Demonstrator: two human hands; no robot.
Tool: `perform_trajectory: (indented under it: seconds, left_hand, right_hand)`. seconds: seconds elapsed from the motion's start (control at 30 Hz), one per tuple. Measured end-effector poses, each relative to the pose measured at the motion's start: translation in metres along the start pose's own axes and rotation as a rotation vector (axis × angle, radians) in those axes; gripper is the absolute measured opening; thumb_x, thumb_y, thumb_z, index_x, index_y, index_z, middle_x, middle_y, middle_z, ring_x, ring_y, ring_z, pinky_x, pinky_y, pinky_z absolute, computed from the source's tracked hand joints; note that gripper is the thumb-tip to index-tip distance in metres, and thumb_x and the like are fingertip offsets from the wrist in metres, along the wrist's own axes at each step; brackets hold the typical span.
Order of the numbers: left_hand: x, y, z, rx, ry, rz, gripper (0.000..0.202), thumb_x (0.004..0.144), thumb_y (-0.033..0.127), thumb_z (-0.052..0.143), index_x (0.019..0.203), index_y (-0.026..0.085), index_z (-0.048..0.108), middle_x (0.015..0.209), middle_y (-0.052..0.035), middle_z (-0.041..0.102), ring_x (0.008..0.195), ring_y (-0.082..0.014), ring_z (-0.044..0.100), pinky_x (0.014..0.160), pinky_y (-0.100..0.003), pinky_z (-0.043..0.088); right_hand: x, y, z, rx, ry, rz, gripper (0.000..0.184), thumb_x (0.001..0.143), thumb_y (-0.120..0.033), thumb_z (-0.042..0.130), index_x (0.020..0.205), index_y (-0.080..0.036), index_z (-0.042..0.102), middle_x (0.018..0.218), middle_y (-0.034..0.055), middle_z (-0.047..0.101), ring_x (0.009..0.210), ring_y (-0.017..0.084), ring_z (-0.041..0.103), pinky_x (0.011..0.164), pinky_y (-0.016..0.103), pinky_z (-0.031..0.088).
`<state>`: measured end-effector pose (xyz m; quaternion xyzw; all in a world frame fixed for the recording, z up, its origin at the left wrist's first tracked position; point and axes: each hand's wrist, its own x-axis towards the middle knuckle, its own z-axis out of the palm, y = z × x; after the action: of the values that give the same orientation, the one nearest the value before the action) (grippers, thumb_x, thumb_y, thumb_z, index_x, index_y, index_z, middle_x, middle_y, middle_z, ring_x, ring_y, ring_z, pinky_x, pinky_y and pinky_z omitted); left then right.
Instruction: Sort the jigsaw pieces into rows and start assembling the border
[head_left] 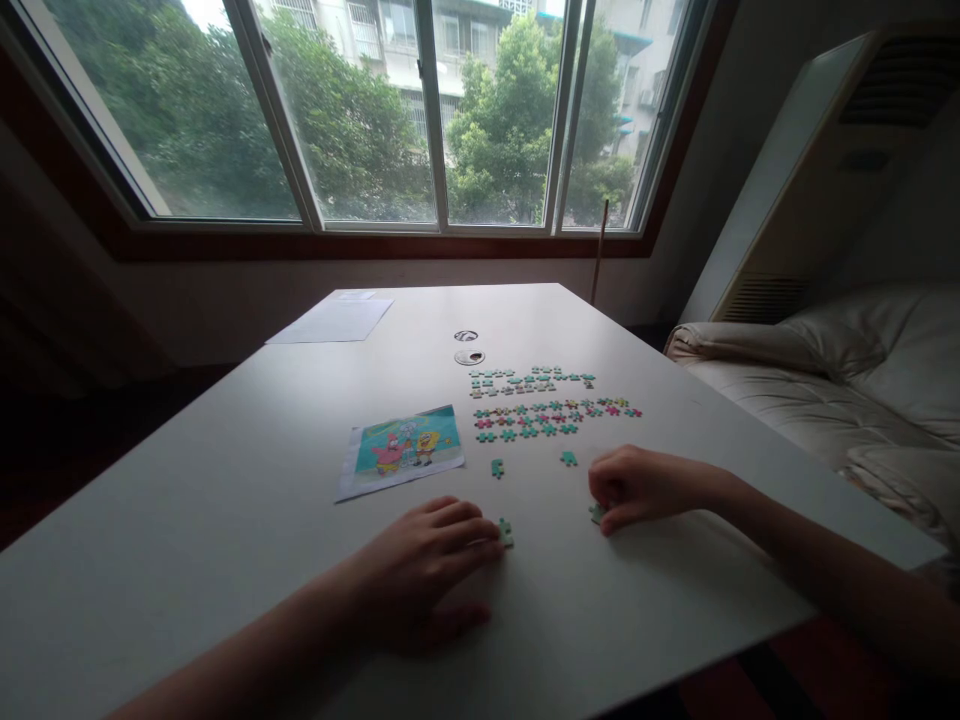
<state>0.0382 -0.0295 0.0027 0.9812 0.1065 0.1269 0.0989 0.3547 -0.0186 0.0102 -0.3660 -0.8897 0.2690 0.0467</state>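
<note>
My left hand [442, 565] rests low over the white table [247, 560] with its fingers stretched out. The fingertips touch a green puzzle piece [506, 533] lying on the tabletop. To the right, my right hand [634, 487] is curled closed, thumb and fingers around another green puzzle piece [596, 513], which is partly hidden by them. Two loose pieces lie just beyond the hands: a puzzle piece [497, 468] with a dark spot and a teal puzzle piece [568, 458]. Left of these is a printed cartoon picture [409, 445] on a sheet of paper.
Several rows of puzzle pieces [529, 422] are spread farther up the table. Behind them are two round flat items [469, 357], and white paper [330, 320] lies at the far left corner. A pale sofa [817, 370] stands to the right, with a window [435, 120] ahead.
</note>
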Motion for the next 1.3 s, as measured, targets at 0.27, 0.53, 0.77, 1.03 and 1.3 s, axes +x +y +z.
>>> perform_trajectory:
  seconds: [0.27, 0.53, 0.77, 1.03, 1.3]
  left_hand:
    - [-0.0019, -0.0011, 0.0026, 0.003, 0.011, 0.012, 0.041, 0.081, 0.034, 0.051, 0.117, 0.016, 0.048, 0.110, -0.0107, 0.058, 0.096, -0.0248, 0.051, 0.084, -0.040, 0.041]
    - [-0.0002, -0.0004, 0.0006, 0.000, 0.015, 0.002, 0.041, 0.080, 0.036, 0.051, 0.117, 0.017, 0.048, 0.109, -0.0102, 0.059, 0.096, -0.0247, 0.052, 0.084, -0.040, 0.041]
    - [-0.0005, -0.0010, 0.0016, 0.003, 0.012, 0.005, 0.040, 0.081, 0.035, 0.051, 0.116, 0.016, 0.049, 0.109, -0.0107, 0.058, 0.096, -0.0251, 0.051, 0.084, -0.040, 0.041]
    - [0.0000, -0.0012, 0.0020, -0.007, 0.002, 0.000, 0.041, 0.081, 0.036, 0.051, 0.117, 0.016, 0.048, 0.110, -0.0104, 0.058, 0.097, -0.0250, 0.051, 0.084, -0.041, 0.041]
    - [-0.0002, -0.0009, 0.0009, -0.007, 0.010, 0.003, 0.041, 0.081, 0.035, 0.051, 0.117, 0.016, 0.048, 0.110, -0.0106, 0.058, 0.096, -0.0252, 0.051, 0.084, -0.040, 0.041]
  right_hand:
    - [-0.0026, -0.0019, -0.0086, 0.083, -0.064, -0.011, 0.029, 0.075, -0.038, 0.060, 0.093, -0.015, 0.057, 0.066, -0.0031, 0.047, 0.056, 0.006, 0.041, 0.052, 0.017, 0.035]
    - [-0.0009, -0.0028, -0.0042, 0.041, -0.028, -0.013, 0.028, 0.075, -0.041, 0.060, 0.084, -0.015, 0.058, 0.066, -0.0020, 0.048, 0.057, 0.007, 0.042, 0.052, 0.017, 0.034]
    - [-0.0009, -0.0023, -0.0043, 0.055, -0.032, 0.035, 0.033, 0.071, -0.042, 0.064, 0.089, -0.015, 0.057, 0.064, -0.0034, 0.049, 0.054, 0.007, 0.042, 0.050, 0.017, 0.033]
    - [-0.0005, -0.0065, -0.0092, 0.059, -0.062, -0.069, 0.023, 0.085, -0.025, 0.047, 0.101, -0.019, 0.061, 0.082, 0.0030, 0.051, 0.063, 0.008, 0.045, 0.061, 0.019, 0.039]
    - [-0.0017, -0.0032, -0.0057, 0.013, 0.024, 0.005, 0.032, 0.073, -0.041, 0.061, 0.092, -0.015, 0.057, 0.076, 0.0012, 0.051, 0.064, 0.009, 0.044, 0.056, 0.019, 0.036]
